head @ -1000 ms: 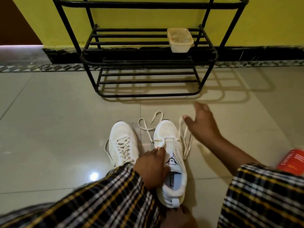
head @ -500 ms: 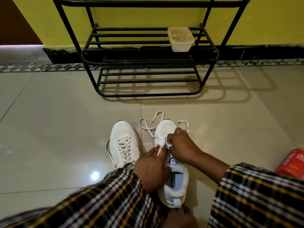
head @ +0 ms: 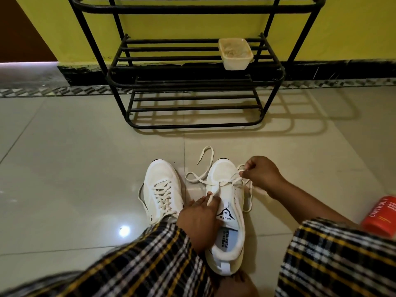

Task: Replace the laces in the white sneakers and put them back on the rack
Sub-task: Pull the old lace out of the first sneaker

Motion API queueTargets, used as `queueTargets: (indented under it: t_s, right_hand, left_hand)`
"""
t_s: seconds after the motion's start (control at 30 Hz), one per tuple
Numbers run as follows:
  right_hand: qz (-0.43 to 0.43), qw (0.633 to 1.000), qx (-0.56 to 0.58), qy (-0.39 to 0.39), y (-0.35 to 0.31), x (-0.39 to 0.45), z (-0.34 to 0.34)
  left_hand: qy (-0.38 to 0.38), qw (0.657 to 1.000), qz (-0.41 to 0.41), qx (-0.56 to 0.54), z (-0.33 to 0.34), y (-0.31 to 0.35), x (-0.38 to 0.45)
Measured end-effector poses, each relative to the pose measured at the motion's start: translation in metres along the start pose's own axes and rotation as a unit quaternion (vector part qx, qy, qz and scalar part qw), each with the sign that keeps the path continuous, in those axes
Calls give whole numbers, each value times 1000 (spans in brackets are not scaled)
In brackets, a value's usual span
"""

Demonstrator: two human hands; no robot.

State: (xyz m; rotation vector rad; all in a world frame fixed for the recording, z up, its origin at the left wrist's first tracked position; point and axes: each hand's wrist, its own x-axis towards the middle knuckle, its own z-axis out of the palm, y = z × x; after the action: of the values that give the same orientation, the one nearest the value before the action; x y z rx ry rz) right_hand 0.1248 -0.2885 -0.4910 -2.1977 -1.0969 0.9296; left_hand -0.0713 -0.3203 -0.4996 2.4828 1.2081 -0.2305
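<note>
We see two white sneakers side by side on the tiled floor, just in front of the black metal rack, which serves as our landmark. The laced sneaker, on the left as we look toward the rack, is fully threaded with a cream lace. The second sneaker lies just to its right, toe pointing at the rack, its tongue printed SPEED and only the lowest eyelets threaded. Our left hand rests on this shoe's near left side, its fingers pressed against the eyelet edge with the lace running under a fingertip; we cannot tell whether it truly pinches the strand. Our right hand, nearer the rack beside the shoe's toe, has its fingers curled and pinches the lace, drawn taut across the shoe. The lace's other end curls loose on the floor between the shoe's toe and the rack. On the rack's middle shelf, toward its right side, stands a pale plastic tub. Well away from the rack, at the right edge, lies an orange can. Plaid sleeves cover both forearms.
</note>
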Motion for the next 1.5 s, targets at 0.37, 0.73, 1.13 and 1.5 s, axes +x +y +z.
queueTargets:
  t_s: [0.37,0.73,1.13,1.5]
  right_hand:
    - [-283,829,-482,-28,-17,-23,45]
    - [-386,826,-408,43,-31,-27,41]
    - [-57,969,-181,156,-27,10,-33]
    - [-247,884,-395,-52,-24,-15,48]
  left_hand:
    - [-3,997,-6,82,3,1,5]
    - [29,994,-25,105,8,-2,3]
    - [30,993,-41,103,7,2,2]
    - [182,975,72,108,30,-8,8]
